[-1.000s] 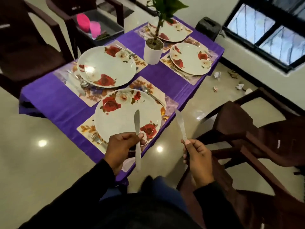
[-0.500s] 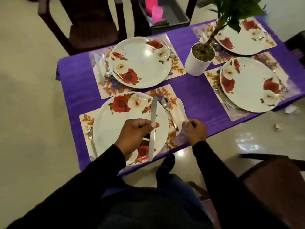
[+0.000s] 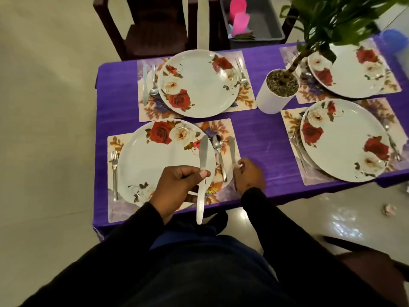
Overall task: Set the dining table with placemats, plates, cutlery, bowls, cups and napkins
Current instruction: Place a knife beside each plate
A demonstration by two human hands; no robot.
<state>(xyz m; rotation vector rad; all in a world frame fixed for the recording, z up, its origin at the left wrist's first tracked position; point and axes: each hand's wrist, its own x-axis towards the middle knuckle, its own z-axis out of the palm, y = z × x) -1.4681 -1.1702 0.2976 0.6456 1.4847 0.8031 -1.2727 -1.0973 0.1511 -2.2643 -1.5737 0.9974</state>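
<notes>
My left hand (image 3: 179, 187) grips a knife (image 3: 201, 173) upright over the near rose-patterned plate (image 3: 155, 165). My right hand (image 3: 247, 176) pinches the handle of a second knife (image 3: 231, 149), which lies on the floral placemat (image 3: 230, 134) to the right of a spoon (image 3: 218, 145). A fork (image 3: 114, 171) lies left of this plate. The far-left setting has a plate (image 3: 199, 83), a knife (image 3: 145, 85), a spoon (image 3: 154, 83) and a fork (image 3: 241, 72). Two more plates (image 3: 345, 140) (image 3: 347, 72) sit on mats at the right.
A white pot with a green plant (image 3: 277, 91) stands mid-table on the purple cloth (image 3: 261, 134). A grey bin with pink cups (image 3: 239, 21) sits behind the table beside a dark chair (image 3: 152, 25). Another chair (image 3: 376, 262) is at the lower right. Crumpled paper (image 3: 388, 209) lies on the floor.
My right hand has brought its knife down from the air onto the placemat beside the spoon. My left hand still holds its knife over the plate. The view has swung left over the table.
</notes>
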